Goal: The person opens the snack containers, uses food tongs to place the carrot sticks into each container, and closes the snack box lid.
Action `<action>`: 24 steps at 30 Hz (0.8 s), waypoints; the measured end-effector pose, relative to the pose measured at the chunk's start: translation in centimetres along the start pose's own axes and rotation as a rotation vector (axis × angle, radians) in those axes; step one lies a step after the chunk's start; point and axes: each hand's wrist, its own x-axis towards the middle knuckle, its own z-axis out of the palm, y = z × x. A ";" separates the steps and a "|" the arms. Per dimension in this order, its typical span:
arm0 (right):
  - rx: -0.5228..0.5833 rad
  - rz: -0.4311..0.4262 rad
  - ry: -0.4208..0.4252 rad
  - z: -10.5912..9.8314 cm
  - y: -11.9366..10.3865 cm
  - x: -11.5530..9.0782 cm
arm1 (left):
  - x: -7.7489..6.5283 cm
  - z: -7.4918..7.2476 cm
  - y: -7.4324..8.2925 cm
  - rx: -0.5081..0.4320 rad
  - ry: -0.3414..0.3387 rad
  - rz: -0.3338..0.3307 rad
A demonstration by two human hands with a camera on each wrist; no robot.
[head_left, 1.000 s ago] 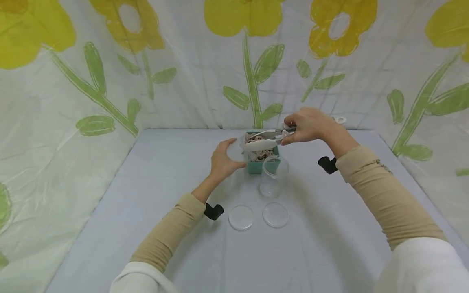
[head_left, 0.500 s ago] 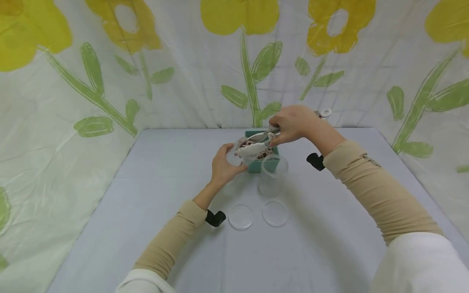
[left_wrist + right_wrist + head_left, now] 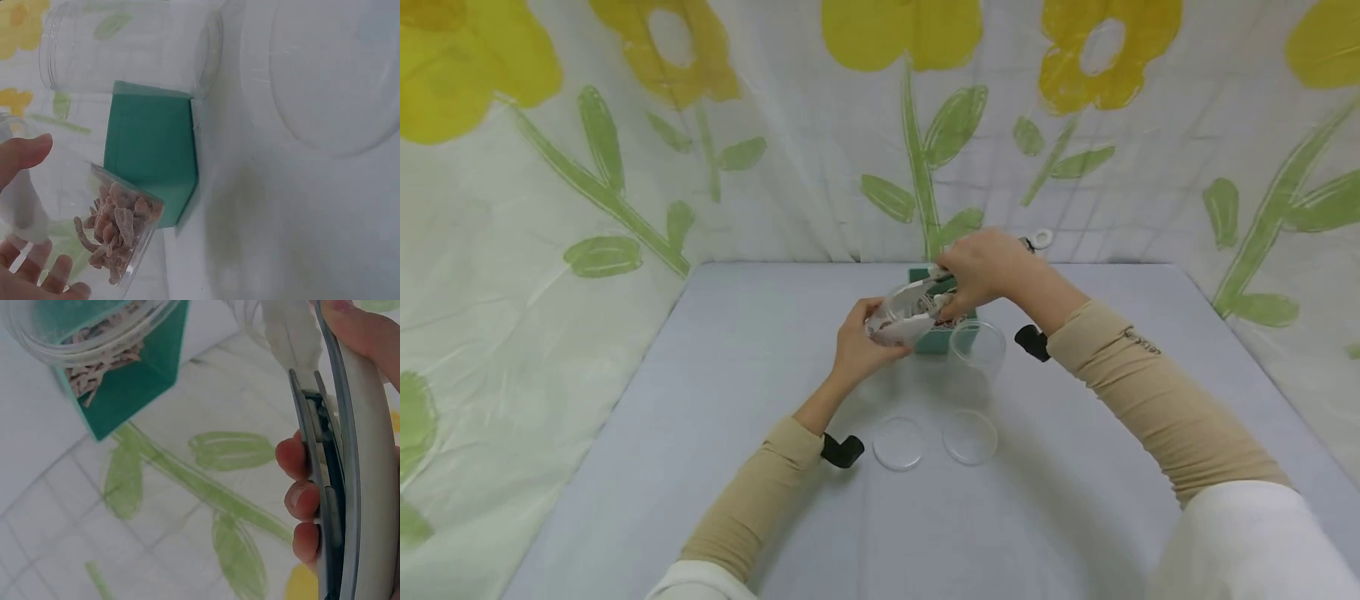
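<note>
My left hand point(image 3: 859, 343) grips a clear plastic jar point(image 3: 149, 245), tilted with its mouth toward the right hand. Pinkish-brown dried strips point(image 3: 114, 228) lie at its bottom in the left wrist view. My right hand point(image 3: 987, 265) holds tongs point(image 3: 369, 487) with grey-edged handles, fingers wrapped around them. Their white tips point(image 3: 904, 330) reach inside the tilted jar. Behind the hands, a green container point(image 3: 934, 342) holds more of the strips point(image 3: 103, 356), partly hidden by the right hand.
A second clear jar point(image 3: 977, 343) stands uncapped just in front of the green container. Nearer me, two round clear lids, a left lid point(image 3: 899, 444) and a right lid point(image 3: 970, 437), lie flat on the pale table point(image 3: 745, 350). A flower-painted curtain point(image 3: 805, 167) hangs behind the table's far edge.
My right hand has moved left and the tongs' tips have gone from the jar's mouth deeper into it. The left hand's jar has tipped more toward the tongs.
</note>
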 end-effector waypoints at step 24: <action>0.128 0.344 -0.199 5.6 4.6 1.3 | -1.9 -0.8 -3.2 -0.232 -0.057 -0.313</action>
